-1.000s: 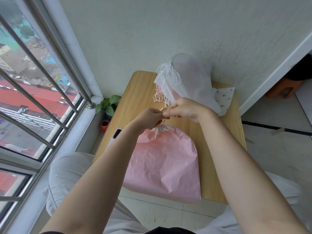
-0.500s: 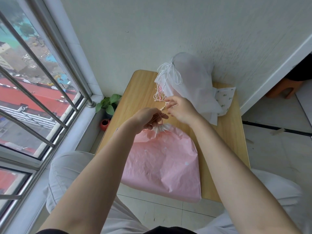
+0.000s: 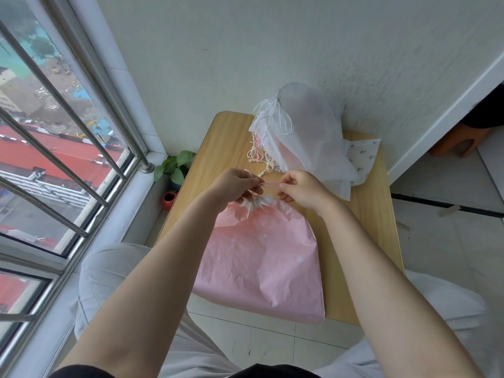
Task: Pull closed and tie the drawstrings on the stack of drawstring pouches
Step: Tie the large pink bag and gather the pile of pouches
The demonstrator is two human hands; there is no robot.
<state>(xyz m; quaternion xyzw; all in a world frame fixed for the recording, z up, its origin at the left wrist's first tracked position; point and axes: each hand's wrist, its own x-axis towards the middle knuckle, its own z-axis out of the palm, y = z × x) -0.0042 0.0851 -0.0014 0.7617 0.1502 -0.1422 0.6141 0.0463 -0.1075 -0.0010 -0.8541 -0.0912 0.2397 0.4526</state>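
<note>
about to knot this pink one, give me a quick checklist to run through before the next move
1. Mouth of the pink pouch gathered shut: ok, it is bunched tight under the hands.
2. Pink drawstring taut: ok, it runs straight between both hands.
3. Left hand pinching the string: ok.
4. Right hand pinching the other end: ok.
5. Knot already formed: cannot tell, fingers hide it.
6. Loose cords of the white pouch pile clear of the hands: not ok, one cord end hangs close behind the string.
</note>
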